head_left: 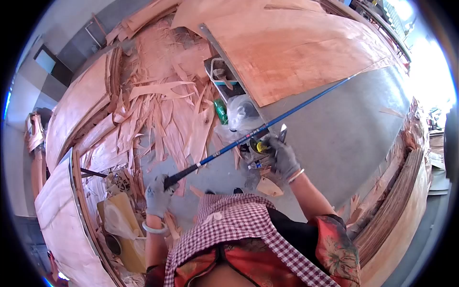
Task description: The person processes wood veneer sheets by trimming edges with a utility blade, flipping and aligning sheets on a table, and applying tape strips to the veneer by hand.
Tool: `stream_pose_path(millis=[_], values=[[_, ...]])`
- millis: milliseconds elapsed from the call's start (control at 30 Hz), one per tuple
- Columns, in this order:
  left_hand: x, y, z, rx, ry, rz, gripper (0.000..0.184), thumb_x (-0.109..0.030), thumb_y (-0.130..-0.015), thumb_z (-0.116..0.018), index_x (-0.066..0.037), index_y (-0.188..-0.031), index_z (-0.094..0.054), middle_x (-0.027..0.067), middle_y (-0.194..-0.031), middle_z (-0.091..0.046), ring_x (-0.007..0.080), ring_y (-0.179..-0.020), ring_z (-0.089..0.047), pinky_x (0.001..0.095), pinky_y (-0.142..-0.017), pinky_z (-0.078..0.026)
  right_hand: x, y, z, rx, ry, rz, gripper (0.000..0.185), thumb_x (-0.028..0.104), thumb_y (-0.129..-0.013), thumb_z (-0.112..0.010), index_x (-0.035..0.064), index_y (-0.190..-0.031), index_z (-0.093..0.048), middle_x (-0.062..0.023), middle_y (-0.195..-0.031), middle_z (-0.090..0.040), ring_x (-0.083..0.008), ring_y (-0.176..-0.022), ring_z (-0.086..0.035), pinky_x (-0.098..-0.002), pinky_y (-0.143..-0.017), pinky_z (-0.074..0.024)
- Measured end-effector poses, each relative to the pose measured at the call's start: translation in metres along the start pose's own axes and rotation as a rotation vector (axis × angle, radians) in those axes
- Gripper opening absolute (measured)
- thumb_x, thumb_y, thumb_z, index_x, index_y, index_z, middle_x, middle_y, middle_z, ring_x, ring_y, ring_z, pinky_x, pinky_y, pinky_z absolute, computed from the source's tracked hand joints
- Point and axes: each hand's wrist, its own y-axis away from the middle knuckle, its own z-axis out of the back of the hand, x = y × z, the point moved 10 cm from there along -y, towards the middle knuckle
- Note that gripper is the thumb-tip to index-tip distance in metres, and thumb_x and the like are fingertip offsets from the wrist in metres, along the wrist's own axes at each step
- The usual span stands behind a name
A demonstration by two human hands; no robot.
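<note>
My left hand [158,197], in a grey glove, is closed around the black handle of a long, thin blue rod [296,109] that looks like a fishing pole. The rod slants up to the right, its far end near the edge of a thin wood veneer sheet [296,52]. Also gloved, my right hand [286,160] grips a knife [282,134], its pale blade pointing up, just below the rod. A yellow ring-shaped item [261,147] shows beside that hand's fingers; whether they touch cannot be told. The veneer lies on a grey work surface [334,129].
Torn veneer strips [162,105] cover the floor ahead and left. A white basket [224,79], a green bottle [220,111] and a clear plastic bag [243,112] sit by the surface's left edge. Veneer stacks stand left [81,105] and right [389,210].
</note>
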Motion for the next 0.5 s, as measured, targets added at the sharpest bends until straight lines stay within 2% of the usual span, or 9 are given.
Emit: stream_pose_path(millis=[67, 167, 200, 267, 367, 400, 433, 500], values=[[0.008, -0.036, 0.006, 0.009, 0.037, -0.013, 0.033, -0.03, -0.072, -0.069, -0.002, -0.088, -0.058, 0.0168, -0.075, -0.057, 0.0339, -0.069, -0.057, 0.0401, -0.06, -0.042, 0.021, -0.049, 0.011, -0.065, 0.044, 0.104, 0.02, 0.016, -0.088, -0.05, 0.0006, -0.099, -0.058, -0.0115, -0.09, -0.063, -0.0209, -0.07, -0.063, -0.0314, -0.065, -0.0532], [0.031, -0.095, -0.001, 0.099, 0.088, -0.047, 0.034, -0.029, -0.072, -0.07, -0.001, -0.086, -0.057, 0.0168, -0.074, -0.057, 0.0334, -0.07, -0.057, 0.0399, -0.061, -0.042, 0.042, -0.112, 0.016, -0.149, -0.145, 0.265, 0.017, 0.015, -0.085, -0.055, 0.0002, -0.092, -0.061, -0.0105, -0.082, -0.064, -0.018, -0.071, -0.063, -0.0286, -0.063, -0.0534], [0.035, -0.116, 0.003, 0.07, 0.156, -0.063, 0.035, -0.032, -0.073, -0.069, -0.001, -0.083, -0.057, 0.0172, -0.073, -0.057, 0.0333, -0.07, -0.057, 0.0406, -0.061, -0.042, 0.044, -0.124, 0.011, -0.196, -0.156, 0.249, 0.016, 0.015, -0.085, -0.056, 0.0008, -0.09, -0.062, -0.0102, -0.08, -0.064, -0.0175, -0.068, -0.062, -0.0276, -0.06, -0.0521], [0.052, -0.144, -0.004, 0.094, 0.095, -0.122, 0.037, -0.035, -0.073, -0.069, -0.001, -0.081, -0.057, 0.0172, -0.071, -0.057, 0.0334, -0.068, -0.057, 0.0408, -0.06, -0.042, 0.052, -0.135, 0.002, -0.286, -0.189, 0.242, 0.014, 0.014, -0.084, -0.056, 0.0021, -0.087, -0.062, -0.0098, -0.076, -0.064, -0.0164, -0.062, -0.061, -0.0258, -0.055, -0.0495], [0.076, -0.204, -0.007, 0.18, 0.089, -0.155, 0.039, -0.039, -0.074, -0.068, -0.002, -0.079, -0.057, 0.016, -0.068, -0.058, 0.0329, -0.064, -0.057, 0.0404, -0.057, -0.042, 0.034, -0.182, 0.016, -0.266, 0.004, 0.124, 0.019, 0.016, -0.086, -0.052, -0.0005, -0.095, -0.056, -0.0176, -0.091, -0.064, -0.0259, -0.072, -0.064, -0.0262, -0.057, -0.05], [0.078, -0.22, -0.004, 0.192, 0.068, -0.187, 0.039, -0.039, -0.074, -0.068, -0.002, -0.079, -0.057, 0.0156, -0.067, -0.058, 0.0319, -0.063, -0.058, 0.0398, -0.056, -0.043, 0.043, -0.178, 0.006, -0.334, 0.068, 0.143, 0.017, 0.018, -0.086, -0.053, 0.0019, -0.091, -0.056, -0.015, -0.088, -0.065, -0.0229, -0.069, -0.064, -0.0235, -0.049, -0.0452], [0.079, -0.237, -0.001, 0.195, 0.048, -0.213, 0.038, -0.038, -0.074, -0.068, -0.002, -0.079, -0.057, 0.0152, -0.067, -0.059, 0.0309, -0.062, -0.058, 0.0391, -0.056, -0.043, 0.044, -0.181, 0.002, -0.369, 0.024, 0.16, 0.017, 0.018, -0.086, -0.053, 0.0025, -0.091, -0.056, -0.0137, -0.086, -0.065, -0.0209, -0.066, -0.063, -0.023, -0.047, -0.0432], [0.086, -0.271, -0.005, 0.332, 0.161, -0.167, 0.037, -0.037, -0.074, -0.068, -0.002, -0.079, -0.058, 0.0143, -0.066, -0.059, 0.0273, -0.061, -0.058, 0.0374, -0.056, -0.043, 0.046, -0.192, -0.001, -0.423, -0.061, 0.192, 0.016, 0.019, -0.086, -0.052, 0.0037, -0.09, -0.057, -0.0111, -0.084, -0.065, -0.0169, -0.061, -0.061, -0.0221, -0.043, -0.0392]])
